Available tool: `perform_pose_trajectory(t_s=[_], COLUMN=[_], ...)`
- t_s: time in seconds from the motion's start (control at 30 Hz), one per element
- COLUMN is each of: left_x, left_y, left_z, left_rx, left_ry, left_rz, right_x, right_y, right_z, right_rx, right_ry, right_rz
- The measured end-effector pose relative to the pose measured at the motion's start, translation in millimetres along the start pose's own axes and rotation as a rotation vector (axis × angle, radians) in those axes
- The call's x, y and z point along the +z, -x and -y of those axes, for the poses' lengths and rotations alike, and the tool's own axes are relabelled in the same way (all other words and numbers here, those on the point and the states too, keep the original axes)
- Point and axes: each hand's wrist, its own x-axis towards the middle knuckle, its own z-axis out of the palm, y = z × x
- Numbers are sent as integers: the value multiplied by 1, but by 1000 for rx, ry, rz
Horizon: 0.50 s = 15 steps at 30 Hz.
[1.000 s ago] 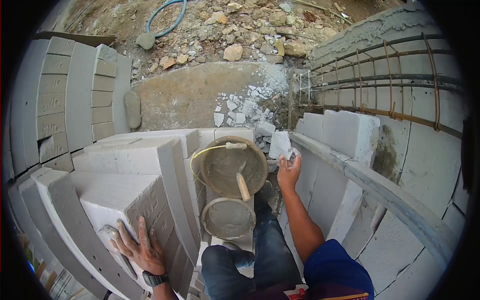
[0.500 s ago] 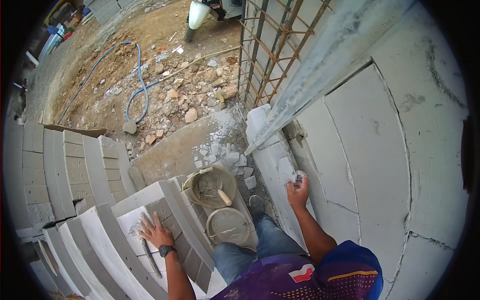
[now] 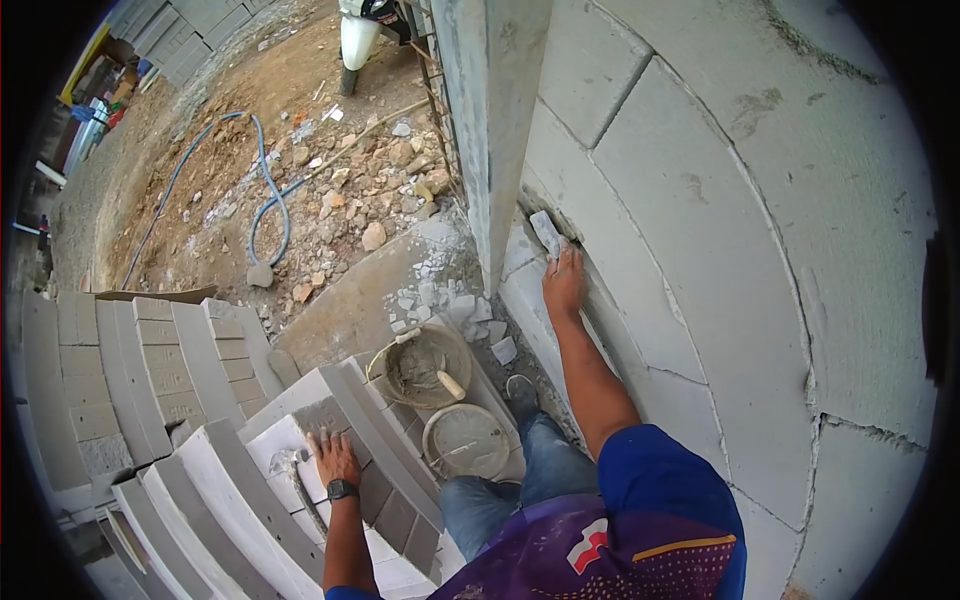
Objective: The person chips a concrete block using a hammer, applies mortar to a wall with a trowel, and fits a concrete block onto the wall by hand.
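My left hand (image 3: pixel 336 460) lies flat on a stack of pale blocks (image 3: pixel 275 440), its fingers stretched out. Just left of it rests a hammer-like tool (image 3: pixel 308 497) with a dark handle and whitish head. Out ahead, my right hand (image 3: pixel 566 282) grips a small chunk of pale block (image 3: pixel 546 233) low beside the block wall (image 3: pixel 700 240). The chunk is over a pale ledge (image 3: pixel 535 295) along the wall's foot, close to a tall grey post (image 3: pixel 492 120). Whether the chunk touches the wall I cannot tell.
Between the stacks and the ledge stand a bucket of mortar (image 3: pixel 400 390) with a wooden-handled trowel (image 3: pixel 451 384) and a second bucket (image 3: pixel 466 442). Broken block bits (image 3: pixel 504 350) litter the ground. Further off are rubble, a blue hose (image 3: pixel 285 230) and a motorbike (image 3: pixel 360 40).
My right hand has reached forward along the wall with the chunk. My left hand has shifted slightly right, away from the hammer-like tool. The view has turned, so the post now appears more upright.
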Motion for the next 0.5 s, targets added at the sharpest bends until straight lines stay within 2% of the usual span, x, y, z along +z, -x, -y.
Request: perform_pose_trajectory(t_s=[0.03, 0.23, 0.5], left_x=[1, 5, -9], left_y=[1, 0, 2], left_z=[0, 0, -3], left_rx=[6, 10, 23], left_ry=[-19, 46, 55], left_rz=[-111, -184, -163], right_x=[7, 18, 16], right_y=[-1, -4, -6], right_z=[-1, 5, 7], right_rx=[-15, 27, -1], right_ry=[4, 44, 18], right_rz=[-19, -23, -35])
